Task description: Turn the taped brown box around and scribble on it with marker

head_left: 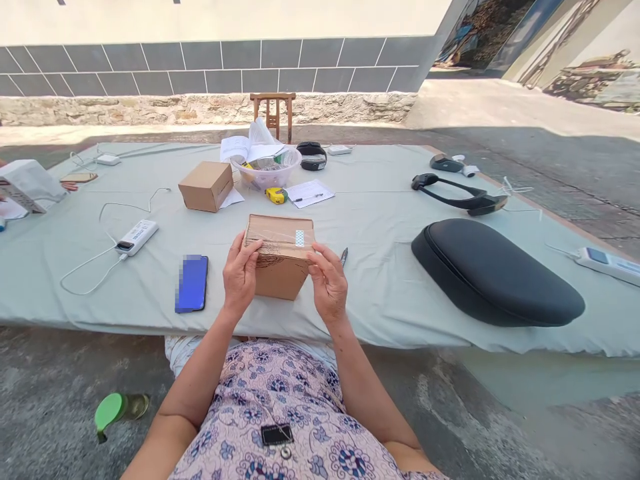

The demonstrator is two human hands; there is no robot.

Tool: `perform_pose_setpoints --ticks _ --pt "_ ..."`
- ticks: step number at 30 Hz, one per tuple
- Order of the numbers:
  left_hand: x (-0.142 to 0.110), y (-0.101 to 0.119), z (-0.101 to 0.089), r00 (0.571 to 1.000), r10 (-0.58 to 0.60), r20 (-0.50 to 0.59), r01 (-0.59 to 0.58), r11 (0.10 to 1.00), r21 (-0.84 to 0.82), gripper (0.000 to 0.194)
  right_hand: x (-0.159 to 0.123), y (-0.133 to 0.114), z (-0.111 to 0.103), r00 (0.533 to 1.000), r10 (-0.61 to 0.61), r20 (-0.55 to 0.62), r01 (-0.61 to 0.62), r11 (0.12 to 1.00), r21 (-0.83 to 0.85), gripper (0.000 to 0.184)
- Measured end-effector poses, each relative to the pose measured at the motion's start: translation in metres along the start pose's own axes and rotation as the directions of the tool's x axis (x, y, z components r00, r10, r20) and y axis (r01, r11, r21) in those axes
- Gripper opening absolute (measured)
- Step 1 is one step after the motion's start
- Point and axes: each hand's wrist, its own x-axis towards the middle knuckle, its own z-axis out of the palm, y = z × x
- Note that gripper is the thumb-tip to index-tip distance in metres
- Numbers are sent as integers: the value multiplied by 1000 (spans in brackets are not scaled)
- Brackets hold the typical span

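Floral blouse (pixel 270 413) below, left hand (pixel 241 275) and right hand (pixel 327 283) grasp a taped cardboard box (pixel 283 263) from both sides.

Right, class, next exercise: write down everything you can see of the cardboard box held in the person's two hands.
The brown cardboard box is a small, closed rectangular carton. Clear tape crosses its top face, which also bears a small white-and-blue label. A dark swirled marking shows near the left hand. The box is held up, tilted, between that hand and the right hand, with fingers on opposite sides, above the pale green cloth. Whether its lowest corner touches the cloth cannot be told.
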Motion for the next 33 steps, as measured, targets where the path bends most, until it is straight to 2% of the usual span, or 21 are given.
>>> perform_pose_setpoints --ticks 4,7,9,13,16,21,24,26,28,30,33 --pt "1 -4 -3 1000 26 -18 -26 999 21 40 -18 19 3 974 224 11 -224 966 132 40" --pt "1 -7 -4 998 50 -33 -49 998 28 39 -29 36 -1 925 356 135 -374 917 142 43" --pt "1 -8 -4 997 60 -44 -59 998 24 39 -34 45 -8 895 382 232 -404 913 59 43" --pt "1 -10 -5 995 70 -69 -70 998 10 38 -40 56 -19 835 385 394 -331 922 -199 51" --pt "1 -10 -6 995 72 -75 -70 997 19 37 -44 59 -16 788 391 476 -224 902 -369 59" --pt "0 -10 -8 995 75 -73 -73 997 27 36 -48 60 -7 781 394 485 -137 865 -482 62" --pt "-1 -10 -7 994 80 -75 -77 996 38 35 -46 62 -11 745 396 536 -178 893 -413 56" --pt "-3 -9 -7 992 95 -77 -92 995 49 34 -41 62 -16 742 422 521 -289 902 -319 48" --pt "-7 -6 -7 988 129 -85 -124 990 60 33 -34 60 -21 768 488 416 -448 872 -197 47" --pt "-12 -2 -9 980 170 -105 -164 984 66 31 -25 52 -24 794 536 287 -550 834 -35 58" --pt "-21 6 -13 969 209 -130 -201 977 71 27 -12 31 -27 841 491 226 -531 829 178 75"
